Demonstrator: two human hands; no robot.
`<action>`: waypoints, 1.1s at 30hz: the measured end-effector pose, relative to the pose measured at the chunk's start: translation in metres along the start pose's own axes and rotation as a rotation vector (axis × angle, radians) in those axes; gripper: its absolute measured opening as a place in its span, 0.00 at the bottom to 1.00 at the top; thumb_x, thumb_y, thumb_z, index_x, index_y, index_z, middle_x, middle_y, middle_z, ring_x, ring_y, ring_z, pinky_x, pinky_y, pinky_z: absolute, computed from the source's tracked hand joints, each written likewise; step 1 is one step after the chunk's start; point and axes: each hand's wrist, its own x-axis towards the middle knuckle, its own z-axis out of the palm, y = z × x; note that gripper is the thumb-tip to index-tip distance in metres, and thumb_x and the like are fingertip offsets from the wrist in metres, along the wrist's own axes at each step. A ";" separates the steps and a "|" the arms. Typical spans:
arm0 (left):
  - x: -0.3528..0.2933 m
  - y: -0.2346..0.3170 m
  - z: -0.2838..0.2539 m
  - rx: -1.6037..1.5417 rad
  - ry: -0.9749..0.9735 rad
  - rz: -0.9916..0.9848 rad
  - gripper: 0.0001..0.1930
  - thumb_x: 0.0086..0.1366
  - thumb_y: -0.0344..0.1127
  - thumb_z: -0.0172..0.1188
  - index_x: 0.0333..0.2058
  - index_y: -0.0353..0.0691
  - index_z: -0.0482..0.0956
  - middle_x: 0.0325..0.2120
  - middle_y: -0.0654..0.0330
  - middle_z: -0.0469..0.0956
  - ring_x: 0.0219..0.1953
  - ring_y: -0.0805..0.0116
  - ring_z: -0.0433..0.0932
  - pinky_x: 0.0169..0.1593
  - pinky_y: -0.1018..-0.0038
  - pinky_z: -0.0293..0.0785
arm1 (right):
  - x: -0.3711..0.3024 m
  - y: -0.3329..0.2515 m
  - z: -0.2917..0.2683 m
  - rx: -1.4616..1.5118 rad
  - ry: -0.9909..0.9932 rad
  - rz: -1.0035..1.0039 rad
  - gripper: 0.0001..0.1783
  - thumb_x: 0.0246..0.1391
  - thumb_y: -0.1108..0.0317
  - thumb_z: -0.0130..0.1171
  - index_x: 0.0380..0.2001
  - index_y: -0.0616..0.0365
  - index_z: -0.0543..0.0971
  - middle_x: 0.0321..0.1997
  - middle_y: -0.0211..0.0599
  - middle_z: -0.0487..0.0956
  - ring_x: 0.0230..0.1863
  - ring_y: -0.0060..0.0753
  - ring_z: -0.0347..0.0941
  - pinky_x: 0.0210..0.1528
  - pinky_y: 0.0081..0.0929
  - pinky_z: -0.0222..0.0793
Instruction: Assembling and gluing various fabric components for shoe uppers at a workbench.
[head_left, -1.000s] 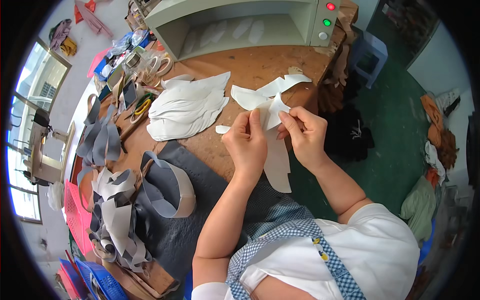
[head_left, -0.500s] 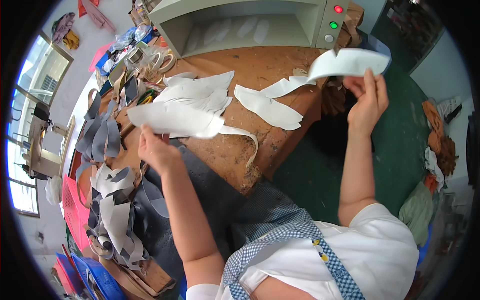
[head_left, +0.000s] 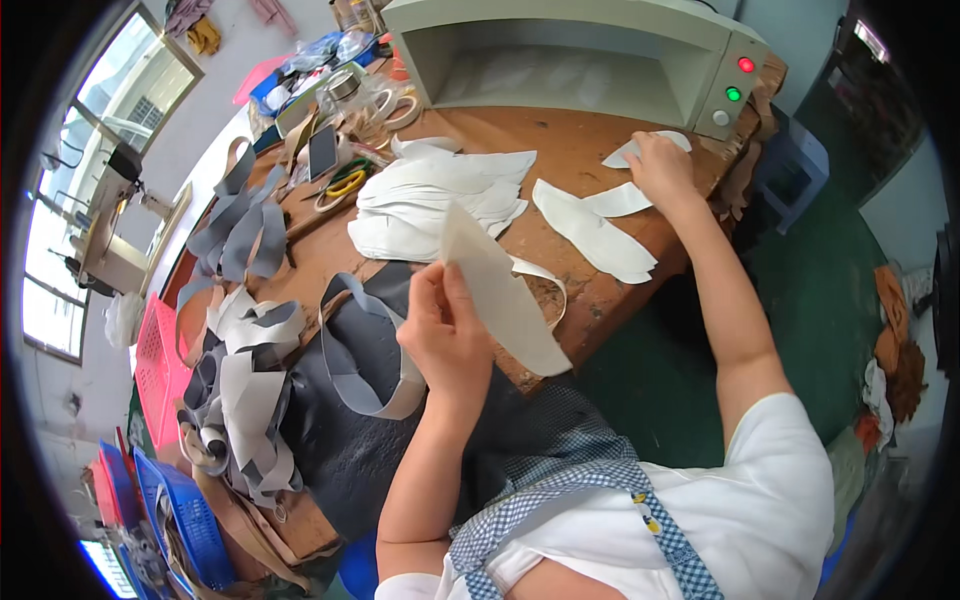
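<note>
My left hand pinches a long, curved white cut piece of sheet material by one edge, holding it tilted above the near table edge. At the far right of the table my right hand has its fingers bent down onto another white cut piece, which lies about flat; its fingertips are partly hidden. Between the hands, two overlapping white pieces lie on the brown tabletop. Left of them spreads a larger pile of white pieces.
A grey-green open-fronted machine with lit buttons stands behind. Scissors with yellow handles, a phone and tape rolls lie at left. Grey strips, black sheet material and a pink basket are nearer me.
My right hand has lowered its white piece from the air to the far right of the tabletop. My left hand has moved rightward and turned its piece to slant downward. The view has shifted.
</note>
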 end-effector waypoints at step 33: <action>0.018 0.005 -0.055 -0.568 0.250 -0.161 0.07 0.70 0.33 0.55 0.34 0.36 0.77 0.28 0.61 0.81 0.27 0.77 0.79 0.29 0.80 0.77 | -0.090 -0.152 -0.129 1.578 -0.150 0.334 0.16 0.65 0.70 0.49 0.49 0.71 0.76 0.40 0.38 0.82 0.40 0.29 0.80 0.42 0.25 0.76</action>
